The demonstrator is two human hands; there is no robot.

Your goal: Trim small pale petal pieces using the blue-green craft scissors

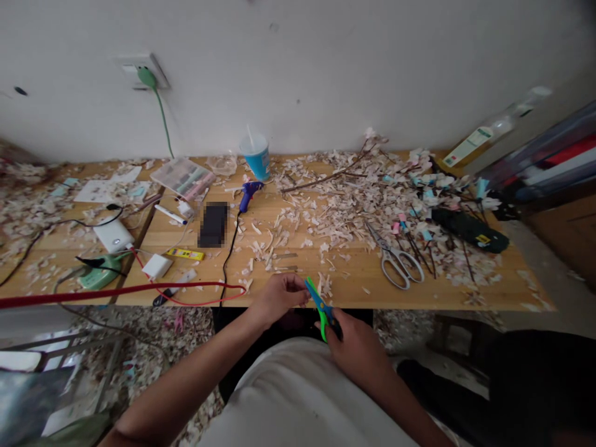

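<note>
1. My right hand [357, 347], low in the frame just right of centre, is closed round the handles of the scissors [321, 305].
2. From that hand the scissors lie up and to the left, at the lower centre of the frame, by the front edge of the table [354, 293]. Their long axis slants: handles at lower right, tips at upper left.
3. My left hand [278, 299] is left of the tips, fingers curled and thumb drawn in towards them. (Whether it pinches anything small, I cannot tell.)
4. The relation that counts, I judge, is tips to left fingertips: these 2 are just beside each other, touching or not I can't make out. My left hand is nearer the tips, my right nearer the handles.
5. The blades look almost together, though I can't be sure.
6. Right of centre, the shears [388, 249] lie on the table among petals [347, 208], touched by neither hand.
</note>
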